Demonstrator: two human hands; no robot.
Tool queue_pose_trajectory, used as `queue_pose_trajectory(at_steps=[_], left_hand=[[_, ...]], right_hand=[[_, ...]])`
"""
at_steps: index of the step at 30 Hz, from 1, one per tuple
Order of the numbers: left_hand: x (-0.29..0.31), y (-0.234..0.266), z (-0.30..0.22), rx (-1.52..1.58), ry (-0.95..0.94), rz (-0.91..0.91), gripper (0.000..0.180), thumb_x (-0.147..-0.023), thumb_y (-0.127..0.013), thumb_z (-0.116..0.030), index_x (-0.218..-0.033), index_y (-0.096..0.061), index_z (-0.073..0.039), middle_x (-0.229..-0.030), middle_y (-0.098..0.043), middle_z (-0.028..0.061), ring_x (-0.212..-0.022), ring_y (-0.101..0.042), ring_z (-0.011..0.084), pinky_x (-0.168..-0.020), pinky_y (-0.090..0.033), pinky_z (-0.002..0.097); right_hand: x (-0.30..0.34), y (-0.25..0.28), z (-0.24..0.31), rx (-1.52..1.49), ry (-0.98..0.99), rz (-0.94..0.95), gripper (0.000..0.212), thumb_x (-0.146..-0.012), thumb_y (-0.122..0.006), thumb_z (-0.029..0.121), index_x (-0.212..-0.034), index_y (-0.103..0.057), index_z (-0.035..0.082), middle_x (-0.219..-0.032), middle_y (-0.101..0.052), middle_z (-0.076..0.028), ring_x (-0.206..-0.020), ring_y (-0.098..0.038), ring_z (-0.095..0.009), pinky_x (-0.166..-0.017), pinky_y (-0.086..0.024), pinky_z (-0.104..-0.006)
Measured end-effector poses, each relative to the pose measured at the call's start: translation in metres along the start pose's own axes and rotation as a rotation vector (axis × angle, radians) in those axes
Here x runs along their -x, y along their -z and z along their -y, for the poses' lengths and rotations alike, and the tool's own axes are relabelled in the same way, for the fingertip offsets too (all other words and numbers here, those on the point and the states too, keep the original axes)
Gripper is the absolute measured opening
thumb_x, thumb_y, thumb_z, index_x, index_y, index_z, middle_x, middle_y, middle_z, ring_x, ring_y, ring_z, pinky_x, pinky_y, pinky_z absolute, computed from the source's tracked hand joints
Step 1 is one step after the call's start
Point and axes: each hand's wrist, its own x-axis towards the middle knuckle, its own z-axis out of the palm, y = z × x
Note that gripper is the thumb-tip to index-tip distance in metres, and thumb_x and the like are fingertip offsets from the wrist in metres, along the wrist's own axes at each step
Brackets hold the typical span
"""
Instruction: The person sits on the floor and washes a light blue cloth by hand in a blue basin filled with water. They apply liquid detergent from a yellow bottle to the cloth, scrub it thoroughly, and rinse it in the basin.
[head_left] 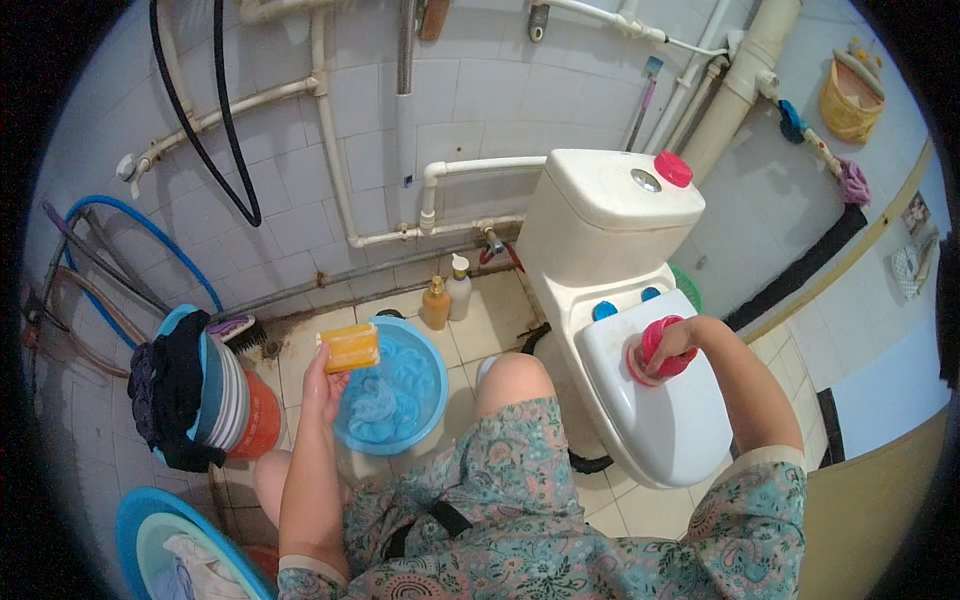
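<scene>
My left hand (pixel 322 388) holds up a yellow soap bar (pixel 350 348) with pale edges, gripped at its near left end. Below and to the right of the bar is a blue basin (pixel 438 400) on the floor, with blue wet cloth (pixel 385 395) in water. Over the closed toilet lid (pixel 640 425), my right hand (pixel 672 345) is closed on a red plastic tub (pixel 640 368) standing on it. Its fingers bend down at the tub's rim, and their tips are partly hidden.
A white toilet tank (pixel 590 215) carries a red round lid (pixel 673 169). Two pump bottles (pixel 436 303) stand against the wall. Dark clothes (pixel 165 390) hang over stacked buckets (pixel 262 415) at left. A larger blue basin (pixel 130 530) with laundry sits at lower left.
</scene>
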Motion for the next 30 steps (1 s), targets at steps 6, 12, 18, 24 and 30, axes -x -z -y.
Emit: queue_pose_trajectory(at_steps=[6, 12, 18, 24, 30], left_hand=[[-0.002, -0.006, 0.004, 0.002, 0.012, 0.007, 0.035, -0.087, -0.052, -0.039, -0.103, -0.053, -0.008, -0.087, -0.060, 0.0025, -0.065, -0.055, 0.0087, -0.052, -0.044, 0.0191], [0.002, -0.011, 0.004, -0.005, 0.018, -0.014, 0.034, -0.087, -0.051, -0.039, -0.104, -0.053, -0.009, -0.087, -0.060, 0.0018, -0.065, -0.055, 0.0089, -0.052, -0.044, 0.0190], [-0.001, -0.009, 0.006, -0.016, 0.029, 0.003, 0.034, -0.087, -0.051, -0.038, -0.104, -0.053, -0.008, -0.085, -0.060, 0.0021, -0.061, -0.054, 0.0094, -0.051, -0.044, 0.0193], [0.000, -0.011, 0.005, -0.044, 0.042, 0.011, 0.034, -0.087, -0.051, -0.038, -0.103, -0.053, -0.008, -0.083, -0.059, 0.0026, -0.060, -0.054, 0.0096, -0.049, -0.044, 0.0193], [-0.002, -0.013, 0.008, -0.026, 0.049, 0.029, 0.034, -0.087, -0.051, -0.038, -0.103, -0.052, -0.008, -0.085, -0.060, 0.0029, -0.060, -0.054, 0.0093, -0.049, -0.044, 0.0184]], right_hand=[[-0.034, -0.011, -0.031, -0.208, 0.035, 0.053, 0.048, -0.066, -0.072, 0.038, -0.108, -0.061, 0.018, -0.117, -0.054, -0.007, -0.108, -0.049, -0.023, -0.089, -0.039, -0.0338], [-0.007, -0.022, -0.015, -0.241, 0.100, -0.098, 0.046, -0.068, -0.066, 0.042, -0.105, -0.062, 0.013, -0.111, -0.057, -0.011, -0.101, -0.053, -0.025, -0.083, -0.043, -0.0362], [0.003, -0.027, -0.017, -0.330, 0.064, -0.237, 0.058, -0.070, -0.062, 0.053, -0.105, -0.061, 0.007, -0.109, -0.058, -0.014, -0.099, -0.055, -0.026, -0.083, -0.044, -0.0356], [0.010, -0.021, -0.028, -0.254, 0.079, -0.338, 0.069, -0.071, -0.055, 0.063, -0.096, -0.062, -0.001, -0.096, -0.062, -0.015, -0.088, -0.058, -0.027, -0.075, -0.047, -0.0353], [0.016, -0.007, -0.051, -0.498, 0.036, -0.382, 0.063, -0.077, -0.050, 0.064, -0.077, -0.061, 0.002, -0.069, -0.059, -0.009, -0.064, -0.055, -0.020, -0.059, -0.046, -0.0308]])
